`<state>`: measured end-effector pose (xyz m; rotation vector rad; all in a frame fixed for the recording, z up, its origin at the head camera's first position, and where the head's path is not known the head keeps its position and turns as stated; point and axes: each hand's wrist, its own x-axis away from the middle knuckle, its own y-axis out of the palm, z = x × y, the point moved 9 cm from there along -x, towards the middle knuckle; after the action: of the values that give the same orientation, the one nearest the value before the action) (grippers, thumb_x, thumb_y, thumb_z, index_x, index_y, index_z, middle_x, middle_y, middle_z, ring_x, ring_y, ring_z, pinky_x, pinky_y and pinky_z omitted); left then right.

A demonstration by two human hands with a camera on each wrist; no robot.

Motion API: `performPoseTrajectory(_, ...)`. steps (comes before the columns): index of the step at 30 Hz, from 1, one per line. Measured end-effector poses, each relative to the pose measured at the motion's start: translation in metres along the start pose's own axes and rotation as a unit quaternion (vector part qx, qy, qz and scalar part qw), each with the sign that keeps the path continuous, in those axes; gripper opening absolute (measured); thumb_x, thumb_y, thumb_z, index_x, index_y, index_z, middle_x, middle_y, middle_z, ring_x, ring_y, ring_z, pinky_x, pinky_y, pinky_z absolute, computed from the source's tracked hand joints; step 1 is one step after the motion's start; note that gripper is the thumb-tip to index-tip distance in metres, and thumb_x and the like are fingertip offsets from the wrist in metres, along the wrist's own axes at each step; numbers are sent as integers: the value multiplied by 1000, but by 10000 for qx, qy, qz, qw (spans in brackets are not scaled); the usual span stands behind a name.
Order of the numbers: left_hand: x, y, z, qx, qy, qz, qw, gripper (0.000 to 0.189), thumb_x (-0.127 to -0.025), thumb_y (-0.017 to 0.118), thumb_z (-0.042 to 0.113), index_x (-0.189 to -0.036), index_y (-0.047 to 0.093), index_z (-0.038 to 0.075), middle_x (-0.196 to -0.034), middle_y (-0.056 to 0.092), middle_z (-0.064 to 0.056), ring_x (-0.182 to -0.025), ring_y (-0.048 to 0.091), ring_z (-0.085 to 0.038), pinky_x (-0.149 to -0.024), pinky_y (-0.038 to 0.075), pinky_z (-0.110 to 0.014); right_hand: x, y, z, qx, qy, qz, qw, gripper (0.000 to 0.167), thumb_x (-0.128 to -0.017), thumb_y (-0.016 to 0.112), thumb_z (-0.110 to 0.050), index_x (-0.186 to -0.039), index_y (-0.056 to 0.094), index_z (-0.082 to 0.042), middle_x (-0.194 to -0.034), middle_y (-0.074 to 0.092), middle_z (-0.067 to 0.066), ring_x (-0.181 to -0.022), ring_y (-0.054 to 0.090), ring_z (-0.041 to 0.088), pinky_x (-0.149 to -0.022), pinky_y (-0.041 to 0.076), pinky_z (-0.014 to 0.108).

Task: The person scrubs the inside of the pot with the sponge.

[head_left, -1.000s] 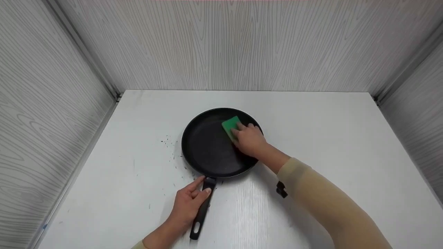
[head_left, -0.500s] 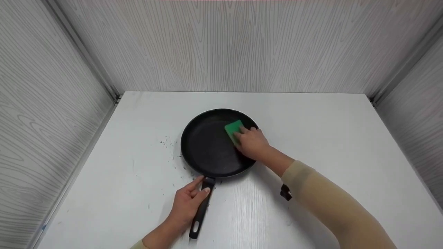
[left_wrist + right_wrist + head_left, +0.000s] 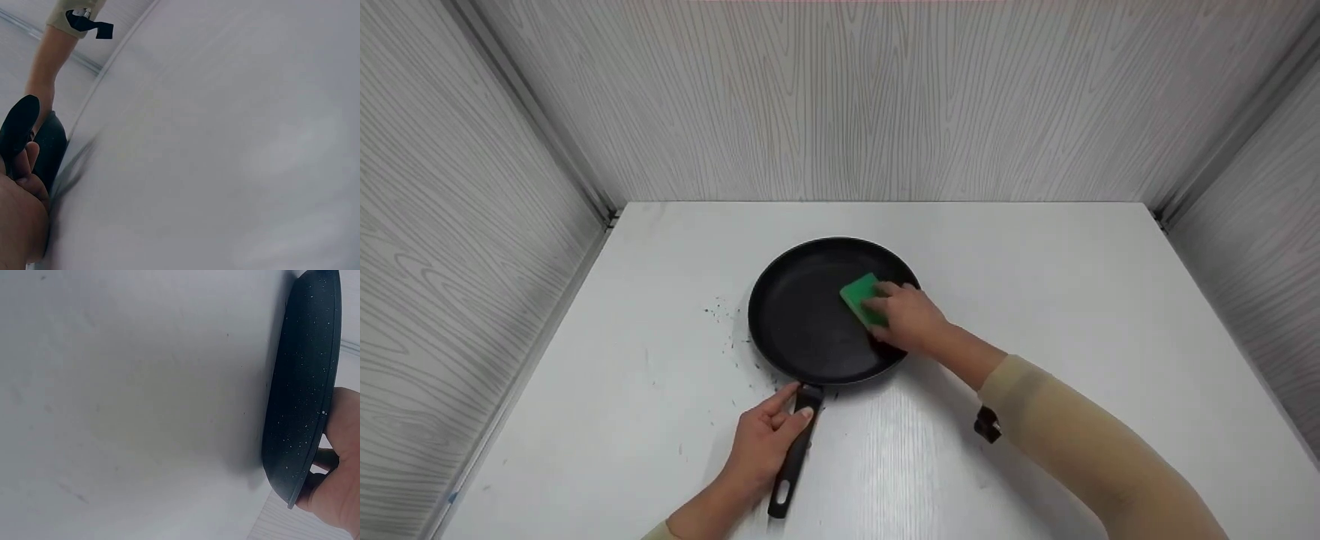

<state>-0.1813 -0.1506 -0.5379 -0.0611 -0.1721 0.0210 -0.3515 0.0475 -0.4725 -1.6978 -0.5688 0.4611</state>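
A black frying pan (image 3: 810, 315) lies on the white table, its handle (image 3: 789, 472) pointing toward me. My left hand (image 3: 761, 442) grips that handle close to the pan's body, thumb on top. Inside the pan, at its right side, my right hand (image 3: 911, 319) holds a green sponge (image 3: 859, 292) against the cooking surface. The right wrist view has the pan's speckled outer wall (image 3: 304, 377) with my right hand (image 3: 343, 461) behind its rim; the sponge is hidden there. In the left wrist view my left hand (image 3: 22, 208) is around the handle (image 3: 19, 126).
Dark crumbs (image 3: 720, 309) are scattered on the table (image 3: 1035, 277) left of the pan and near the handle. Wood-grain panels (image 3: 840, 97) stand at the back and both sides. A small black device (image 3: 987, 424) hangs under my right sleeve.
The sponge and my right hand have moved a little toward me within the pan, after a slight shift right and back left. My left hand keeps its grip on the handle.
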Motion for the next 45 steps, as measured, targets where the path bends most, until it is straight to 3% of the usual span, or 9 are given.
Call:
performPoseTrajectory(12,-1,-1,1,-92,-14,57,9999,58,-100,77,19,-151,57,0,-62,43,4,-77,50,-20,-74,44,-31,11,-1,-6,-860,-221,20,9960,45,-97,78,-27,-139,72,-13,-152,52,18,-135,55,38,-108,48,48)
performPoseTrajectory(18,-1,0,0,-64,-30,37,10000,59,-100,77,20,-151,56,0,-62,43,4,-71,49,-18,-73,44,-30,16,-2,-9,-1472,-255,77,9887,47,-96,80,-27,-140,72,-17,-150,51,16,-131,57,31,-104,51,44)
performPoseTrajectory(24,-1,1,-1,-88,27,-11,10000,59,-100,77,19,-151,56,-1,-59,40,6,-55,39,-11,-65,41,-28,25,-29,-4,-1713,-117,509,9838,48,-97,79,-29,-143,70,-18,-152,48,14,-130,56,31,-103,51,47)
performPoseTrajectory(27,-1,1,1,-105,107,-43,9999,60,-100,77,19,-151,55,-2,-58,39,6,-49,33,-9,-62,40,-27,33,-45,7,-1662,-39,752,9832,48,-97,78,-28,-143,70,-18,-153,47,15,-130,56,33,-103,51,49)
performPoseTrajectory(35,-1,2,1,-43,84,-24,10000,60,-100,77,19,-151,55,-3,-60,43,5,-51,39,-9,-63,43,-26,63,-70,65,-1420,395,1271,9809,47,-96,78,-23,-142,70,-12,-151,47,19,-125,61,40,-98,53,55)
performPoseTrajectory(40,-1,2,0,-10,30,-27,10000,59,-99,77,18,-151,56,-2,-61,45,5,-51,39,-9,-58,41,-24,83,-67,102,-1350,728,1409,9781,47,-95,81,-21,-140,71,-8,-149,47,24,-126,59,45,-97,54,59)
performPoseTrajectory(45,-1,1,0,14,-25,1,10000,59,-99,77,17,-151,56,-1,-60,45,4,-51,40,-10,-59,41,-25,94,-53,123,-1235,971,1232,9799,47,-96,79,-23,-139,71,-7,-148,48,26,-125,58,47,-97,53,61)
